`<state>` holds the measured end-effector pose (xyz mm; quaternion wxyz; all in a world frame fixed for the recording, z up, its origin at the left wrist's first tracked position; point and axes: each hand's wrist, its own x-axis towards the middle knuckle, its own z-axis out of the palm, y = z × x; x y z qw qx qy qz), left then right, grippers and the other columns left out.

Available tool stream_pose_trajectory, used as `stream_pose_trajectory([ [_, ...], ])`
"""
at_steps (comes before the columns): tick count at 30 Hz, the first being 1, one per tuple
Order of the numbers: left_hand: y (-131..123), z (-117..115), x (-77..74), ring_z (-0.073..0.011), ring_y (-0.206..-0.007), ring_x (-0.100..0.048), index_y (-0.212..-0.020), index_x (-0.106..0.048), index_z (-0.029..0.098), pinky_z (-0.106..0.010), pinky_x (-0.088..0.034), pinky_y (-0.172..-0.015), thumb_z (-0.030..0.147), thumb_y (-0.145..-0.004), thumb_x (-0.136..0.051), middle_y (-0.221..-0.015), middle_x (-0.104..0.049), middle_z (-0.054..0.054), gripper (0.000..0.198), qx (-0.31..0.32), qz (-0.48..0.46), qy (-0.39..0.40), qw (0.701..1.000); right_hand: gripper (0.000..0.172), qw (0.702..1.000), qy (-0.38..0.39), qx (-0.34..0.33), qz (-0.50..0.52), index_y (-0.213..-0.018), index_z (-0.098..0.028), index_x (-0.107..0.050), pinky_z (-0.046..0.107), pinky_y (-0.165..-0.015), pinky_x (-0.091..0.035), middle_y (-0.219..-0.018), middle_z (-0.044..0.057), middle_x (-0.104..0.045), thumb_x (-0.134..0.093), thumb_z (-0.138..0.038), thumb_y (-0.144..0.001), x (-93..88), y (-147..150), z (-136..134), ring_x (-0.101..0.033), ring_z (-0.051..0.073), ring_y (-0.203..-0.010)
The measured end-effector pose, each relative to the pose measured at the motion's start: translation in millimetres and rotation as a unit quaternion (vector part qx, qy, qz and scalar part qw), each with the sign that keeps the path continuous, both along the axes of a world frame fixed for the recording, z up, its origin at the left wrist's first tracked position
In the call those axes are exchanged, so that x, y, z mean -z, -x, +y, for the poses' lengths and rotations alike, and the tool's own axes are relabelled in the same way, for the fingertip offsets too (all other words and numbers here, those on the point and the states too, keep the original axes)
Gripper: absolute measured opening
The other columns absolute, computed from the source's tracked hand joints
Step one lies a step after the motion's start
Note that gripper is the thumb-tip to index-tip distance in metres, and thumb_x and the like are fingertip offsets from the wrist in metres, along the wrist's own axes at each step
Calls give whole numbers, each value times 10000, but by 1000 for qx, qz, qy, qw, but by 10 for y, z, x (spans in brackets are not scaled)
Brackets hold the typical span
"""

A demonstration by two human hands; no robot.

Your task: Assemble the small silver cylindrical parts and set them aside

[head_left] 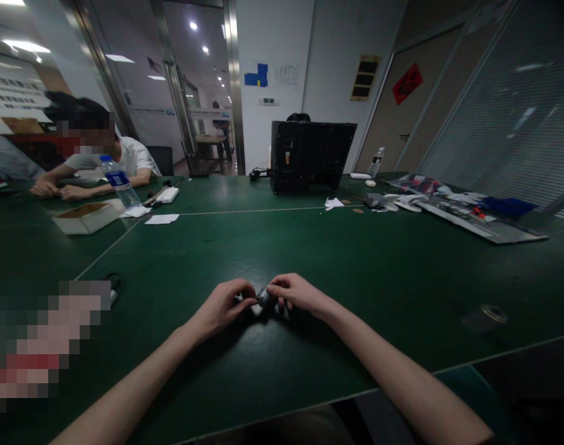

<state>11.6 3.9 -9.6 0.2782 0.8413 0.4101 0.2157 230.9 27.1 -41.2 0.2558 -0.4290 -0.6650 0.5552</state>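
A small grey, metallic-looking part [264, 297] is held just above the green table [244, 371], between my two hands near the middle of the view. My right hand [300, 293] grips it from the right, thumb and fingers closed round its side. From the left, the pinched thumb and forefinger of my left hand [229, 303] meet its near left end. Whether those fingertips hold a separate tiny piece or the part itself is too small to make out. Fingers hide much of the part, and its exact kind does not show.
A roll-like cylinder [485, 318] stands to the right. Farther off are a black monitor-like box [313, 157], a board with clutter [490, 228], a white open box [88, 219] and a water bottle [119, 182]. Another person [128, 157] sits at the far left.
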Motion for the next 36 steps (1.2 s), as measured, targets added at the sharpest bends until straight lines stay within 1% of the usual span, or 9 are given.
stream_pose_trajectory([
  [4,1,-15,-20,-162,-816,-576,-906,-604,160,-268,-438,-732,279,-863,-550,-882,-624,-24,138,0,-7,-1,1000,326,1000,16,2,24,-907,-120,-630,145,-425,-347,-698,9,-575,-576,-432,-831,-17,-1,-7,-466,52,-529],
  [8,3,-24,-22,-160,-803,-569,-912,-602,158,-265,-437,-717,296,-858,-559,-884,-620,-26,155,2,-6,6,1000,324,999,22,4,23,-904,-119,-630,144,-421,-347,-672,3,-566,-589,-431,-826,-29,-4,-12,-468,52,-523],
  [15,-2,-43,-39,-161,-804,-564,-909,-602,154,-265,-433,-718,303,-861,-552,-881,-618,-32,165,2,5,8,1000,327,1000,7,8,14,-898,-125,-624,145,-412,-350,-636,-9,-554,-595,-441,-819,0,8,-7,-478,53,-503],
  [21,-13,-42,-33,-165,-792,-554,-892,-604,151,-270,-431,-724,255,-850,-536,-860,-609,-38,131,7,33,-29,999,315,999,-33,29,8,-937,-138,-582,157,-416,-389,-748,27,-608,-624,-415,-793,16,48,-24,-539,77,-548],
  [25,-20,-37,-38,-172,-776,-546,-872,-607,149,-280,-430,-722,222,-844,-511,-835,-605,-46,124,0,61,-50,997,331,998,-56,28,0,-964,-142,-570,167,-416,-395,-803,41,-630,-635,-409,-780,-11,60,-45,-559,89,-556],
  [28,-14,-35,-31,-175,-776,-545,-869,-607,154,-275,-429,-714,241,-841,-517,-838,-604,-47,128,-4,74,-50,996,327,995,-93,20,-14,-1002,-153,-586,179,-456,-413,-841,39,-639,-637,-386,-778,-44,59,-63,-562,93,-587],
  [32,2,-31,-13,-174,-776,-545,-875,-602,164,-264,-427,-709,272,-849,-521,-854,-602,-43,137,0,85,-45,995,297,987,-154,20,-31,-1014,-161,-616,208,-555,-443,-917,39,-650,-654,-310,-761,-85,72,-84,-554,94,-637],
  [36,9,-26,-10,-183,-794,-545,-908,-600,164,-275,-429,-718,273,-852,-524,-878,-600,-49,144,5,95,-33,995,308,984,-178,15,-25,-1018,-162,-615,239,-639,-461,-973,33,-655,-677,-264,-734,-95,97,-98,-572,112,-693],
])
